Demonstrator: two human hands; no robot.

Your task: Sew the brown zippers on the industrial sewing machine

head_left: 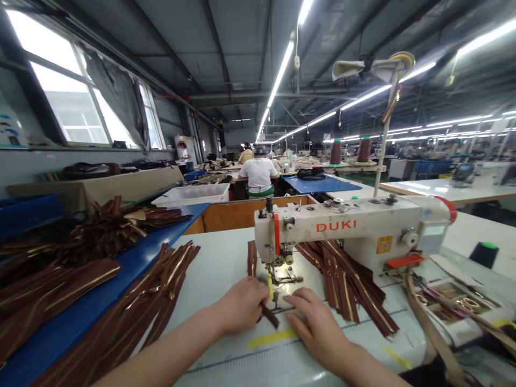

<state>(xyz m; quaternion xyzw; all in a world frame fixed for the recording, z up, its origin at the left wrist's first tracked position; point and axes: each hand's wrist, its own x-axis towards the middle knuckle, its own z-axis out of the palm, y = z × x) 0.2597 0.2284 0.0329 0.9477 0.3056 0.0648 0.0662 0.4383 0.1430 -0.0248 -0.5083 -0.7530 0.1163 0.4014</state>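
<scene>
A white sewing machine [314, 228] stands on the pale worktable [217, 274], its lamp lighting the needle area. Just left of the presser foot, my left hand [244, 303] is closed on a brown zipper strip [252, 258]; one end sticks out behind the hand and a short piece shows below it. My right hand [316, 325] rests in front of the needle area, fingers apart, with nothing visible in it. Several brown zippers with gold teeth [342, 285] fan out under the machine arm, and another bundle [161, 290] lies left of my left hand.
More brown zippers [100, 231] are heaped on a blue surface [193, 212] at the left. A tray of metal rings [459, 303] and a black thread cone [484, 253] sit at the right. A person in a white shirt [258, 174] is seated ahead, beyond a white bin [193, 194].
</scene>
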